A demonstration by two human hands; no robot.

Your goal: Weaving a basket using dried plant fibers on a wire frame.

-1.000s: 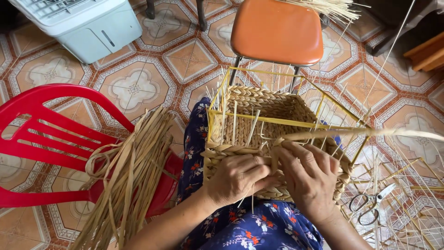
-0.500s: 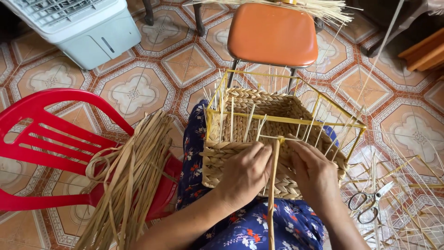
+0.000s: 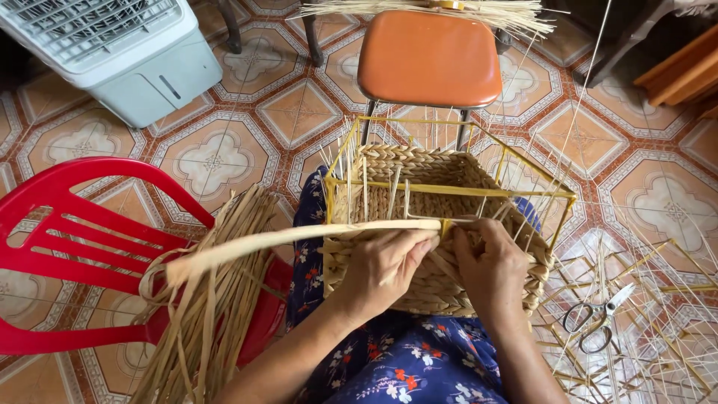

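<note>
A half-woven straw basket [image 3: 426, 179] on a yellow wire frame [image 3: 449, 191] rests on my lap. My left hand [image 3: 378, 273] pinches a long flat straw strand [image 3: 299, 238] that runs out to the left across the basket's near wall. My right hand [image 3: 490, 269] presses on the same wall and holds the strand's end at an upright rib. Both hands touch the woven side just below the frame's near rail.
A red plastic chair [image 3: 82, 247] at my left carries a bundle of dried straw strips [image 3: 217, 299]. An orange-seated chair [image 3: 430, 49] stands ahead, a white cooler fan [image 3: 112, 52] at upper left. Scissors [image 3: 598, 318] lie on bare wire frames [image 3: 643, 329] at right.
The strand stood upright between my hands half a second ago; now it lies level, pulled out to the left. A second ago it pointed right. Both hands stay on the basket's near wall.
</note>
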